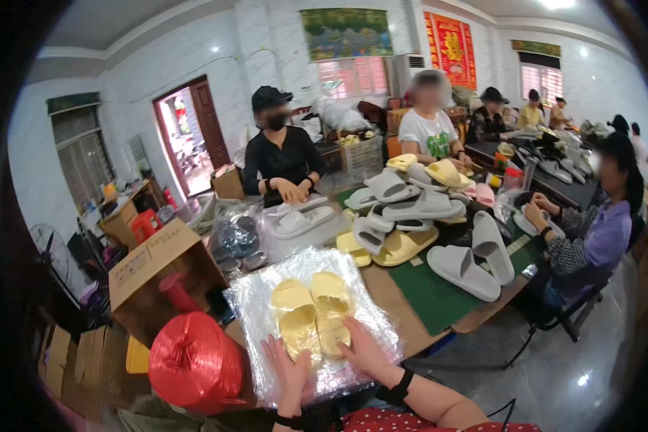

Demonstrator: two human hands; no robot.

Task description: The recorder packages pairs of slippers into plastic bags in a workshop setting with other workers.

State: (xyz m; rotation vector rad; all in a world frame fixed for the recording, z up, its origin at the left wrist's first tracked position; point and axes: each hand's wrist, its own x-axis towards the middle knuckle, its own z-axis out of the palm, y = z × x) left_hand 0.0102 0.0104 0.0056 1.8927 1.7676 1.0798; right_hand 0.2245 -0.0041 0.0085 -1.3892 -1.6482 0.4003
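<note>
A pair of pale yellow slide slippers [295,322] lies side by side on a stack of shiny clear plastic bags [253,306]. Whether the slippers are under the top film I cannot tell. My left hand [288,366] is at the near end of the left slipper, its fingers spread. Against the near right side of the right slipper rests my right hand [367,351], thumb and fingers apart, gripping nothing that I can see.
Left of the bags stands a big red twine roll [194,360], behind it a cardboard box [162,277]. Grey and yellow slippers are heaped [403,209] on the table, with a grey pair [462,270] on a green mat [439,309]. Several co-workers sit around.
</note>
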